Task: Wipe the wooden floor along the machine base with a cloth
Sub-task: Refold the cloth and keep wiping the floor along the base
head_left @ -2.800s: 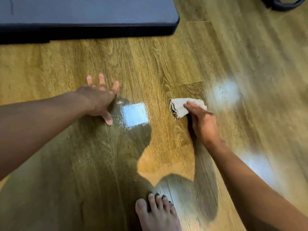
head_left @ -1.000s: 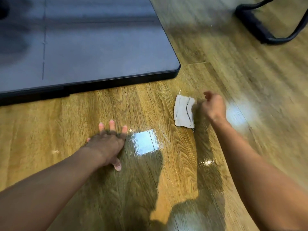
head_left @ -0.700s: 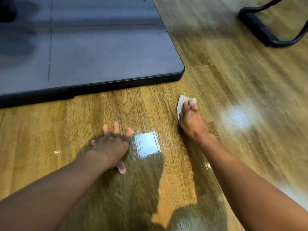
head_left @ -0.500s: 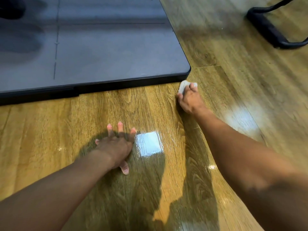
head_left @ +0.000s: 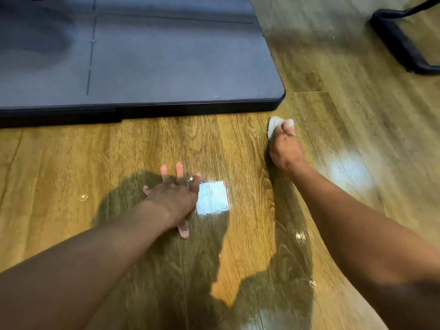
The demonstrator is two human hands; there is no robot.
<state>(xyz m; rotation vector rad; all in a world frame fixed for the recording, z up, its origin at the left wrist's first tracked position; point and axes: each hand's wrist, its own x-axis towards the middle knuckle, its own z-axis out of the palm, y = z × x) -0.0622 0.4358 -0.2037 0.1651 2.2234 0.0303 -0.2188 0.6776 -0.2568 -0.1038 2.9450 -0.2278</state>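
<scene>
A small grey cloth (head_left: pixel 273 126) lies on the glossy wooden floor (head_left: pixel 238 144), just in front of the near right corner of the dark grey machine base (head_left: pixel 166 67). My right hand (head_left: pixel 284 148) presses down on the cloth with its fingers laid over it, so most of the cloth is hidden. My left hand (head_left: pixel 175 197) rests flat on the floor to the left, fingers spread, holding nothing.
A black tubular frame (head_left: pixel 402 48) stands on the floor at the far right. Bright light patches (head_left: pixel 212 197) reflect off the boards beside my left hand. My shadow falls over the near floor.
My right hand came down on the loose cloth and pushed it up the floor to the base's near right corner, then drew back slightly. My left hand stayed planted.
</scene>
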